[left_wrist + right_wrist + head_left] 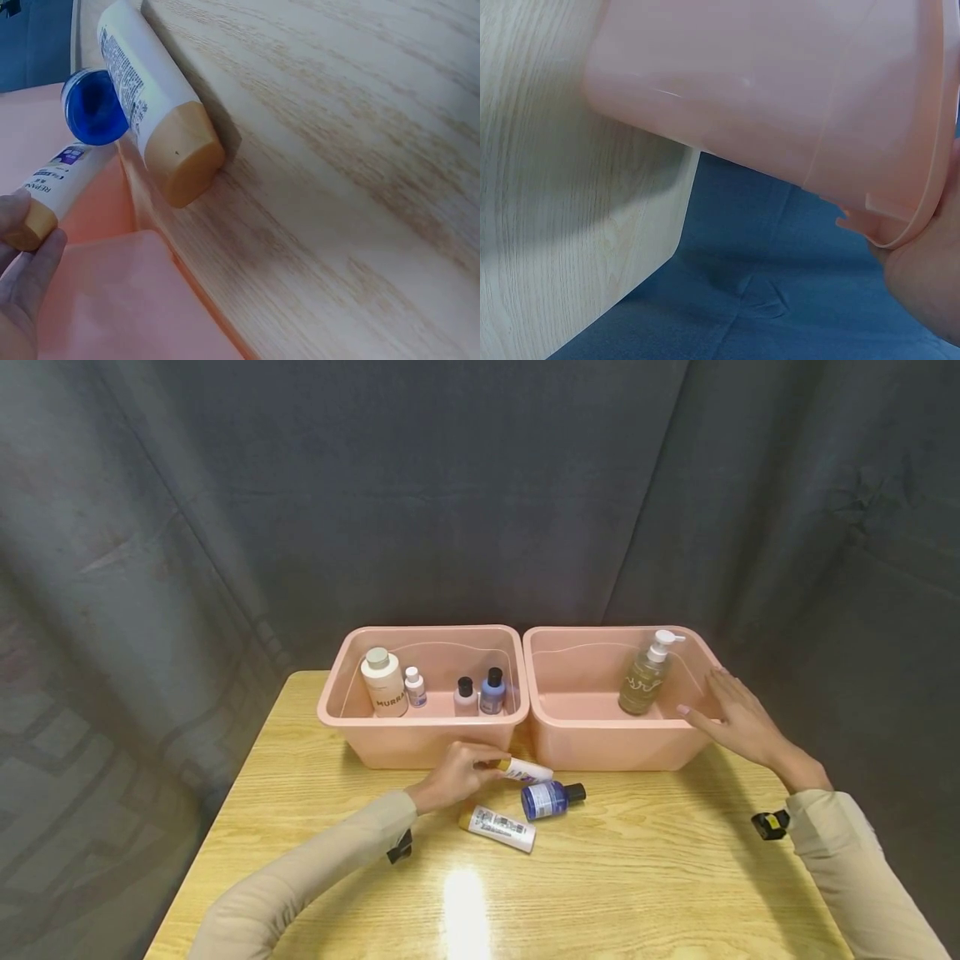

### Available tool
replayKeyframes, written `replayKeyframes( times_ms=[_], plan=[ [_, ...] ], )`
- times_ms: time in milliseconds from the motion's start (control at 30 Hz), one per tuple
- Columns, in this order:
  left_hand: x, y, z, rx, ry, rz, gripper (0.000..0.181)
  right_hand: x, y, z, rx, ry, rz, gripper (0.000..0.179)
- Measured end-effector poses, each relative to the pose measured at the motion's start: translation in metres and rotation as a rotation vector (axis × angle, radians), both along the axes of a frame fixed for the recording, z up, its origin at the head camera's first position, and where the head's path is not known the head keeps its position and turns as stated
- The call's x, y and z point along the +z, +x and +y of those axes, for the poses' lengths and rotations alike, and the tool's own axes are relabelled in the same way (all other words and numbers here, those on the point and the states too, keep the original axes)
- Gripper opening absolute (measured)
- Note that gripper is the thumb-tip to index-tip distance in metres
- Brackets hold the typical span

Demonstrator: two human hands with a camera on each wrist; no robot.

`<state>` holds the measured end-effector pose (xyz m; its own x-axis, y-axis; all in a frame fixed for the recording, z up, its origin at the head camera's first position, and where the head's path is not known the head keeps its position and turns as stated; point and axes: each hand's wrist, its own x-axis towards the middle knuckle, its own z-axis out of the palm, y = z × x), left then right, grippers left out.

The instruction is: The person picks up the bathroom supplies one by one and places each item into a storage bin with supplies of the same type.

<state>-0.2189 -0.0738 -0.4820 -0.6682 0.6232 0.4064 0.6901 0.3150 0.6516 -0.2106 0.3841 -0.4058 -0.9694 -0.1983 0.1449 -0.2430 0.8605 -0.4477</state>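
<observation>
My left hand (461,774) pinches the yellow cap of a white tube (528,772) between thumb and fingers, just in front of the left pink bin (420,743). In the left wrist view, that tube (75,174) points away from the fingertips. Close by on the table lie a blue bottle (546,802) with a black cap and a second white tube (502,828) with a yellow cap. My right hand (738,718) rests on the right rim of the right pink bin (607,745), fingers extended. Its fingers are mostly hidden in the right wrist view.
Inside the left bin stand a large white bottle (384,687), a small white bottle (415,687), a pink bottle (466,700) and a blue-violet bottle (492,693). A pump bottle (642,683) stands in the right bin. Behind the wooden table (637,860) hangs a grey curtain (450,502).
</observation>
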Motion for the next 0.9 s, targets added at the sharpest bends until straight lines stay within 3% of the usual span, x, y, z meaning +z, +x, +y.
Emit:
replayKeyframes(
  times_ms=[233,633,900],
  plan=[
    [0.003,-0.001,0.002,-0.036,0.053,0.063,0.031,0.0,-0.001,0.0,-0.001,-0.001,0.002,0.087],
    [0.014,-0.002,0.005,-0.072,0.061,0.133,0.031,-0.001,0.0,0.0,0.008,-0.001,0.033,0.086],
    [0.028,0.0,0.007,-0.085,0.153,0.026,0.033,0.0,0.0,-0.001,0.005,0.003,0.029,0.086]
  ],
)
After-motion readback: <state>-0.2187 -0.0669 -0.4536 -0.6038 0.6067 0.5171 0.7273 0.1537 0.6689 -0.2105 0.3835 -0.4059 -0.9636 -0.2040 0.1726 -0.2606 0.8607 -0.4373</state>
